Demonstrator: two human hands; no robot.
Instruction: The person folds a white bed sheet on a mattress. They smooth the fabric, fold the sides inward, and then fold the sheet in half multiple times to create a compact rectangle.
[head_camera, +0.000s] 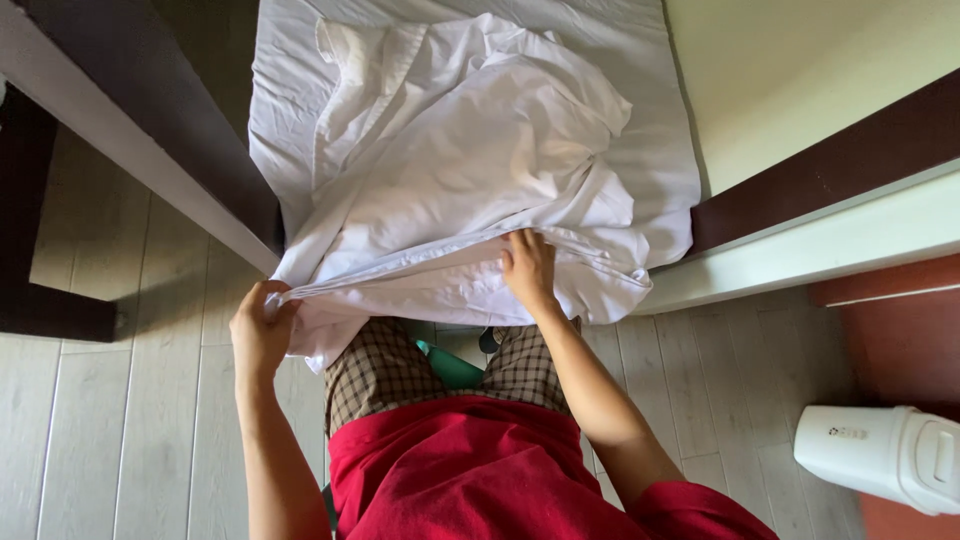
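Head view: looking straight down at a person standing at the foot of a bed, both arms reaching forward.
Left hand (262, 325): clenching the near left corner of a white sheet (470, 150), fingers bunching the hem so the cloth is hanging taut from that point.
Right hand (527, 265): pinching the same hem further along, near its middle, thumb underneath and fingers on top; it is grasping cloth, not resting on it.
Sheet: lying crumpled in loose folds across the mattress (290, 70), with its near edge being lifted off the bed end between the two hands and drooping over the person's legs.
Why held so: the two grips are sitting apart along one hem, which is keeping that edge straight and off the floor.
Bed frame: dark wooden rails (150, 110) are running along both sides of the mattress.
Floor (130, 420): pale planks, showing left and right of the person.
Bin (885, 455): a white lidded one is standing at the lower right, well apart from the hands.
Count: two hands, one sheet, one mattress, one bin.
Clothing: the person is wearing a red top and checked shorts.
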